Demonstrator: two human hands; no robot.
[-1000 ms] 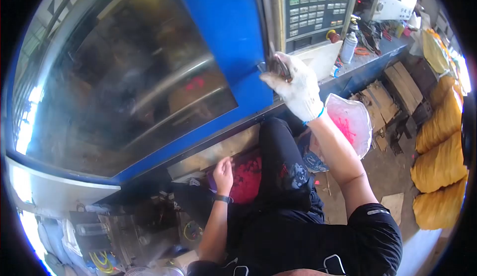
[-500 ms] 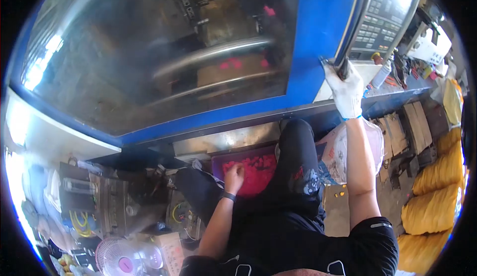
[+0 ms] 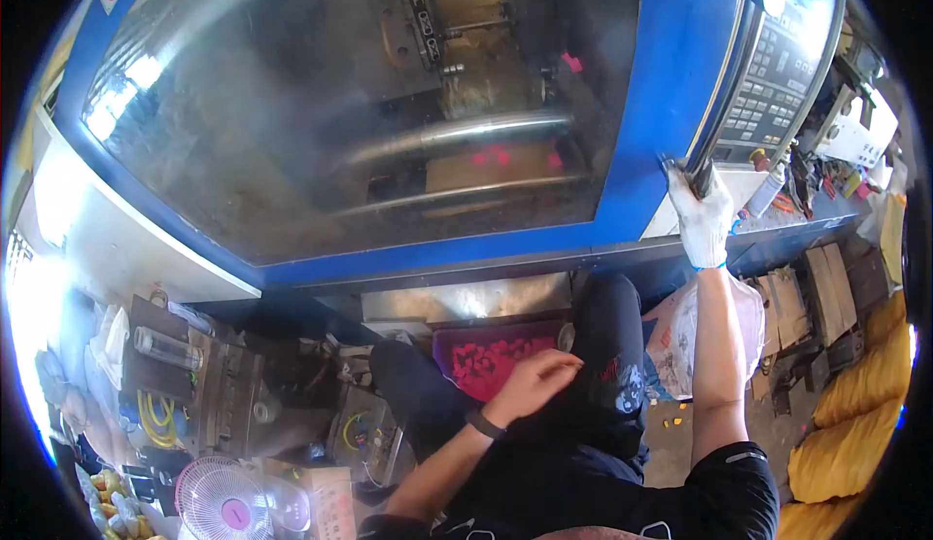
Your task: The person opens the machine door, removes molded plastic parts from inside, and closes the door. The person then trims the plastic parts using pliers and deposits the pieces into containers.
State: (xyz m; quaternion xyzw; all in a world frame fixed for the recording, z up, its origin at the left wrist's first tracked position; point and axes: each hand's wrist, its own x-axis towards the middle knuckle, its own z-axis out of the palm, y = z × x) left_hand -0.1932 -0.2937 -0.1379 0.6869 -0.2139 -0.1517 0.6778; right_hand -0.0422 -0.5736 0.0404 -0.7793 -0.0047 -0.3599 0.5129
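My right hand, in a white knit glove, is wrapped round the dark handle at the right edge of a blue machine door. Through the door's window, several pink pieces show inside the machine. My bare left hand, with a dark band at the wrist, is over my lap, near my right knee. Its fingers are drawn together; what they hold, if anything, I cannot make out. Between my knees stands a purple-pink bin with many small pink pieces in it.
A control panel is right of the door, with a spray bottle and tools on the ledge below. A whitish plastic bag stands beside my right leg. Yellow sacks lie far right; a fan is lower left.
My left hand has come out of the bin and moved right, over my lap. The view has shifted, and my right hand stays on the door handle.
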